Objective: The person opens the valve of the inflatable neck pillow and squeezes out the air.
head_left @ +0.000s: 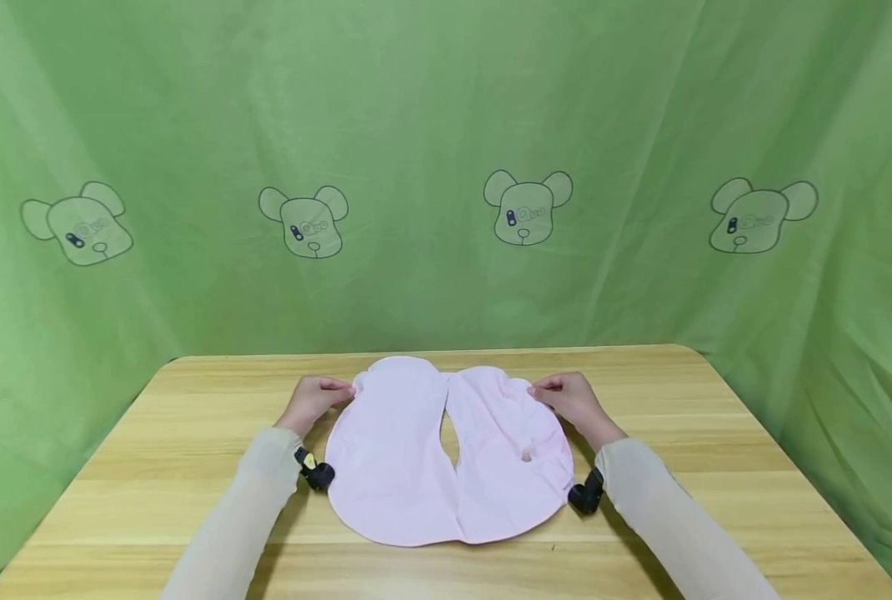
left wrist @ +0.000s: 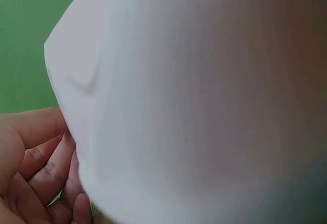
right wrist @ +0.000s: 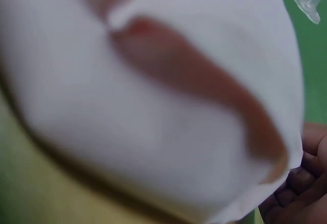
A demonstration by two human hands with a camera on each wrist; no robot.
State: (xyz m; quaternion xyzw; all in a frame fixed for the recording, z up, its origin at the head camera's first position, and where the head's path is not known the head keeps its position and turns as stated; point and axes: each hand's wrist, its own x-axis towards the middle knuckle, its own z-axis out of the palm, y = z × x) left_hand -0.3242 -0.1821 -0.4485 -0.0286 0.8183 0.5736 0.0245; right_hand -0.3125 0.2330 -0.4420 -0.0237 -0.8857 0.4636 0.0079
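Observation:
A pale pink, flat inflatable neck pillow [head_left: 389, 458] with two lobes and a narrow gap between them is held over the table in the head view. My left hand [head_left: 317, 400] pinches its upper left edge between thumb and fingers. At the upper right edge, my right hand [head_left: 572, 402] pinches it the same way. Pillow fabric [left wrist: 168, 101] fills most of the left wrist view, blurred. Creases run across the pillow's right lobe [right wrist: 153, 127] in the right wrist view, where a clear plastic valve [right wrist: 309, 4] shows at the top corner.
The light wooden table [head_left: 716, 492] extends around the pillow. Behind and beside it hangs a green curtain [head_left: 416, 292] printed with several bear heads. A black wrist camera [head_left: 318, 475] sits by the left sleeve, another black camera [head_left: 585, 495] by the right.

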